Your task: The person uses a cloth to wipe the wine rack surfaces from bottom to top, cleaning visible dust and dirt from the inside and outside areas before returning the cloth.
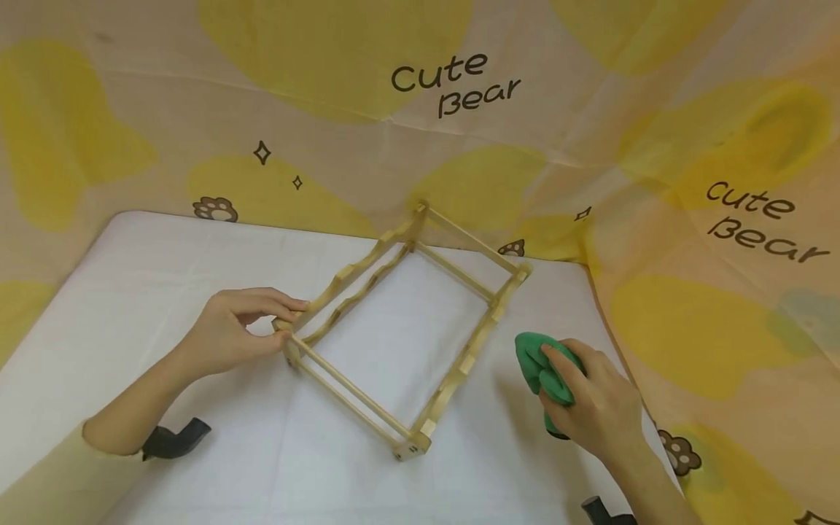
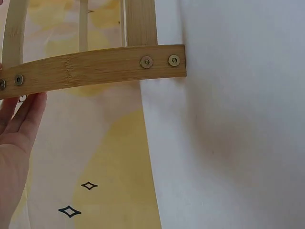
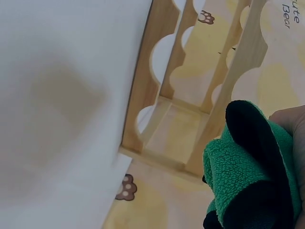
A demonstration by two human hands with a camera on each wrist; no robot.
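Observation:
A light wooden rack (image 1: 466, 363) with scalloped long rails and thin crossbars stands on the white table. My left hand (image 1: 230, 332) holds its near-left corner, thumb on one side and fingers over the top. In the left wrist view, the fingers (image 2: 35, 112) reach behind the rack's screwed end piece (image 2: 105, 64). To the right of the rack, my right hand (image 1: 600, 405) grips a bunched green cloth (image 1: 534, 357), apart from the wood. The fuzzy cloth (image 3: 233, 167) with its dark folds fills the lower right of the right wrist view, hiding most of that hand.
The white tabletop (image 1: 131, 292) lies under the rack. Yellow printed fabric (image 1: 367, 73) rises behind and along the right side. A black curved piece (image 1: 177, 439) shows beside the left wrist, and another black piece (image 1: 607, 510) beside the right forearm.

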